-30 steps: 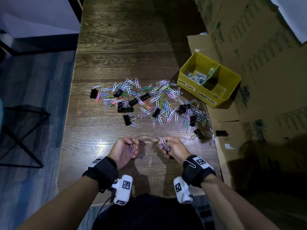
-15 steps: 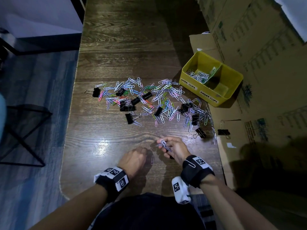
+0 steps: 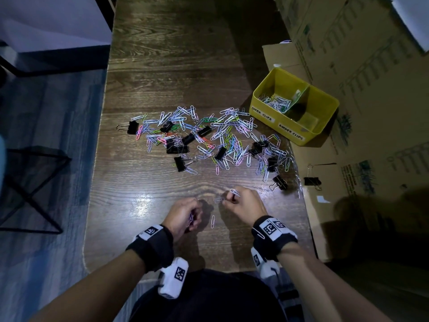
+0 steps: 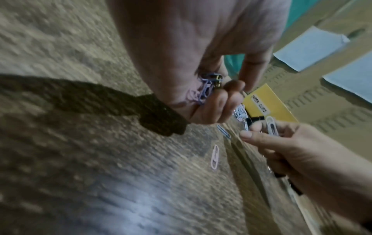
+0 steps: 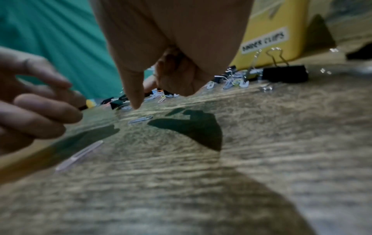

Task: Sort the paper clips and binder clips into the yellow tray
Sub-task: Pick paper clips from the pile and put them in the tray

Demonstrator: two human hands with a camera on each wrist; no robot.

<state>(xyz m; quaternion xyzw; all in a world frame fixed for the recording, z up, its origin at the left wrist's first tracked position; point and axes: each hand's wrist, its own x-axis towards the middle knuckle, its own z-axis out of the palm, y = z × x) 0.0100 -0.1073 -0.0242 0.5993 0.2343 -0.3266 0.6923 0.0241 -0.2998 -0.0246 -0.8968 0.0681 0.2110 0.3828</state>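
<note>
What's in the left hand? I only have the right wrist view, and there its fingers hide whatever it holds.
Observer: A bunch of paper clips, bluish and lilac. The left hand grips it with curled fingers, as the left wrist view shows.
Operator: Right hand holding anything? I just see its underside.
Observer: Yes, the right hand holds a white paper clip in its fingers.
Operator: Anything inside the tray? I only see its outer wall.
Observer: In the head view, a pile of paper clips lies in the yellow tray, in the compartment labelled paper clips.
</note>
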